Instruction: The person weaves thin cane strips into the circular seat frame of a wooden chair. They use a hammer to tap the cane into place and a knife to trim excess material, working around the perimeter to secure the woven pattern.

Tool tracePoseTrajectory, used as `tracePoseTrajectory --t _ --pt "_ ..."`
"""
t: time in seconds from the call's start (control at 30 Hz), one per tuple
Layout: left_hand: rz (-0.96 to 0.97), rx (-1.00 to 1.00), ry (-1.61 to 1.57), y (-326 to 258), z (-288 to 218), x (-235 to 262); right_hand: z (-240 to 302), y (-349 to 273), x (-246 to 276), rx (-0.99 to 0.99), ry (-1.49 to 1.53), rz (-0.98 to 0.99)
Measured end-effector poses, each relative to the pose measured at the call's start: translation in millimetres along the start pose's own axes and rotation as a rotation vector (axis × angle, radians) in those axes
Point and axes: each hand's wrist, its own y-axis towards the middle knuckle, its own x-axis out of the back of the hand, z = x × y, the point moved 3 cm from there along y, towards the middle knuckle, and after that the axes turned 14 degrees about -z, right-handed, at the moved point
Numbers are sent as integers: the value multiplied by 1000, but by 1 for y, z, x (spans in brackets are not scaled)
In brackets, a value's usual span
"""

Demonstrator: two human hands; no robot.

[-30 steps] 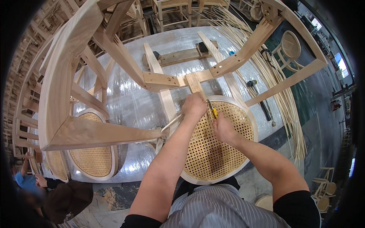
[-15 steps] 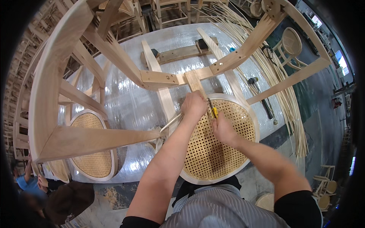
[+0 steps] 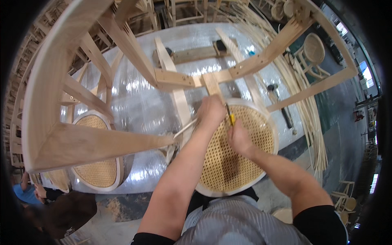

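Observation:
Over a pale wooden chair frame [image 3: 173,77], my left hand [image 3: 211,111] is closed at the lower end of a short wooden slat [image 3: 212,86]. A thin pale strip [image 3: 185,127], apparently cane, runs into this hand from the lower left. My right hand [image 3: 240,138] grips a slim yellow-and-black hand tool [image 3: 231,116]. Its dark narrow end points up beside my left fingers; the tip's shape is too small to make out. Under both hands lies the round woven cane seat [image 3: 249,161] with its pale wooden rim.
A plastic-wrapped table [image 3: 141,106] carries the work. Another round cane seat [image 3: 96,153] is at left. Long cane strips [image 3: 304,122] and a dark-handled hammer-like tool [image 3: 286,116] lie at right. A co-worker's cap [image 3: 67,214] shows at lower left, and more chairs stand around.
The view has shifted slightly, and the frame's left side appears a little further left and lower. Both hands keep nearly the same grip and place.

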Motion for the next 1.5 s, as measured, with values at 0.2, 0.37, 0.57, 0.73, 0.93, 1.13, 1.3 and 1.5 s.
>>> tracePoseTrajectory --t 0.2,0.37,0.57,0.73,0.93,1.13,1.3,1.5 --pt "-19 27 43 5 14 8 24 19 18 -47 -80 218" --pt "-63 0 -3 11 12 9 18 33 20 -37 -8 202" --pt "-54 10 -19 9 11 10 20 0 -9 -94 64 143" --pt "11 12 -43 -3 12 4 6 5 -5 -2 -1 22" --pt "68 28 -13 13 7 9 16 1 29 -44 133 53" --pt "91 47 145 14 -2 13 -45 -111 74 -320 356 -75" --pt "78 -86 239 6 -29 -10 -115 -192 115 -604 352 -115" --pt "-112 49 266 -2 -18 -6 -211 -156 154 -517 306 -251"
